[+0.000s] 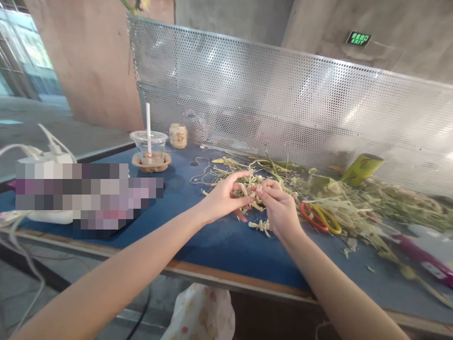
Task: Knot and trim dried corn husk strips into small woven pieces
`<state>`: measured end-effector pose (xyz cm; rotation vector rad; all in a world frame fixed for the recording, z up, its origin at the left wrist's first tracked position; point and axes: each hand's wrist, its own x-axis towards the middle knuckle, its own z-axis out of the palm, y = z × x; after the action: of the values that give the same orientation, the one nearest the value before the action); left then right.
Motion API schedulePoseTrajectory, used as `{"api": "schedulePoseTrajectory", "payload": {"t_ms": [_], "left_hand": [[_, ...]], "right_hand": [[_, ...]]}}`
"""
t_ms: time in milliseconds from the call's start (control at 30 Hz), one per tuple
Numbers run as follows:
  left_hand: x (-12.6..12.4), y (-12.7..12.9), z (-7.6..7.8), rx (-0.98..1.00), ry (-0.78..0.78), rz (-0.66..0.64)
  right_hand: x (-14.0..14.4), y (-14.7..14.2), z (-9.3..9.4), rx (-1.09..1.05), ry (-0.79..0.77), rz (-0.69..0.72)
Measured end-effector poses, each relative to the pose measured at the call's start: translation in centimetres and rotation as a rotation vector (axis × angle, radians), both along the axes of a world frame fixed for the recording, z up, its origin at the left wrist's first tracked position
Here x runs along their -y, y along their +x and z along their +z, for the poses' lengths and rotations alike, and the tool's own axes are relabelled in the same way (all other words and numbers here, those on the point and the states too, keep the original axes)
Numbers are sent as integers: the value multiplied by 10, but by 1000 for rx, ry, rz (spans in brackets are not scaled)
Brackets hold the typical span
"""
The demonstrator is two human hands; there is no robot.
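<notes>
Fingers of both hands pinch one small knot of pale green, flat leaf strips (252,194), held just above the blue-covered counter (219,245): the left hand (222,198) grips it from nine o'clock with thumb and forefinger closed on it, and the right hand (278,208) grips it from three o'clock. Strips this thin and dry-looking could tear or slip loose if either hand pulls too hard, and the knot could come undone. A loose curl of strip (260,226) lies at six o'clock of the hands. Red and yellow handled scissors (320,218) lie at three o'clock, just beside the right hand, close enough for a wrist to knock them. A clear plastic cup with a white straw (149,146) stands well apart at ten o'clock. How the strips cross inside the grip is hidden by the fingers; the left part of the counter is blurred out.
</notes>
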<state>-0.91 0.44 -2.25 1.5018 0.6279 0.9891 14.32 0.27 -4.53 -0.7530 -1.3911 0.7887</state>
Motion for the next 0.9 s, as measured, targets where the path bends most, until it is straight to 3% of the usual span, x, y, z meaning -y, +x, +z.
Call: {"api": "schedulePoseTrajectory", "payload": {"t_ms": [67, 267, 433, 600, 900], "left_hand": [[1, 0, -1, -8, 12, 15], [6, -2, 0, 20, 37, -9], [5, -5, 2, 51, 45, -25], [3, -7, 1, 44, 64, 6], [-1, -6, 1, 19, 64, -82]], "right_hand": [[-1, 0, 2, 10, -4, -11], [-3, 7, 11, 331, -118, 40], [2, 11, 17, 525, -121, 165], [9, 16, 26, 759, -85, 136], [12, 25, 35, 786, 24, 204]]}}
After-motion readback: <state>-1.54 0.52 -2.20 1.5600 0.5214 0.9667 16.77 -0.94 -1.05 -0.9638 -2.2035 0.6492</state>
